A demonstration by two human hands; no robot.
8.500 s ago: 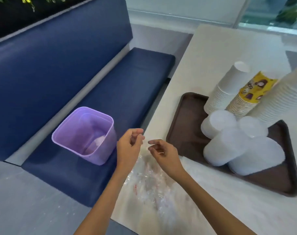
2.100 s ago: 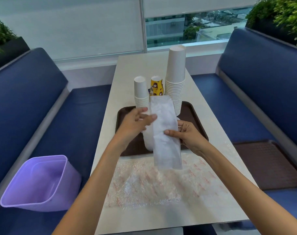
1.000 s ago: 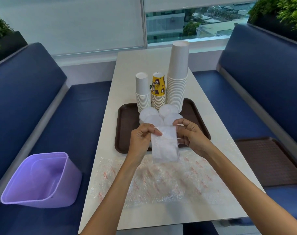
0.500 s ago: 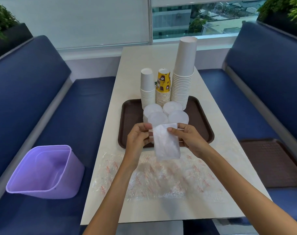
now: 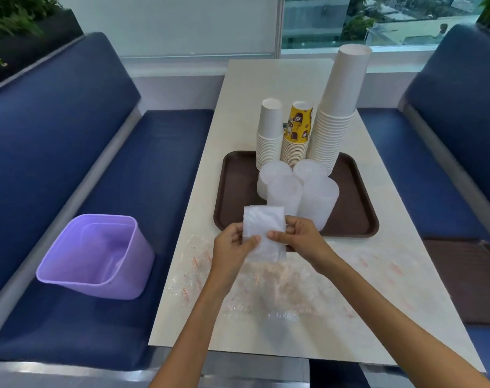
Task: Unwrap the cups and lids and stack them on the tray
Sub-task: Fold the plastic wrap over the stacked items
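Nearest me, a crinkled clear plastic sheet (image 5: 266,289) lies flat on the tabletop (image 5: 266,343). Just above it, the left hand (image 5: 231,247) and right hand (image 5: 301,236) hold a flat white wrapper (image 5: 262,225). The fingers (image 5: 277,236) of both pinch its lower half, and its long axis points away toward the tray (image 5: 232,197). Beyond, lid stacks (image 5: 316,203) and cup stacks (image 5: 336,121) stand bare on that tray. The wrapper looks empty. The purple bin (image 5: 98,256) sits off to the left on the bench seat, nearer the left hand.
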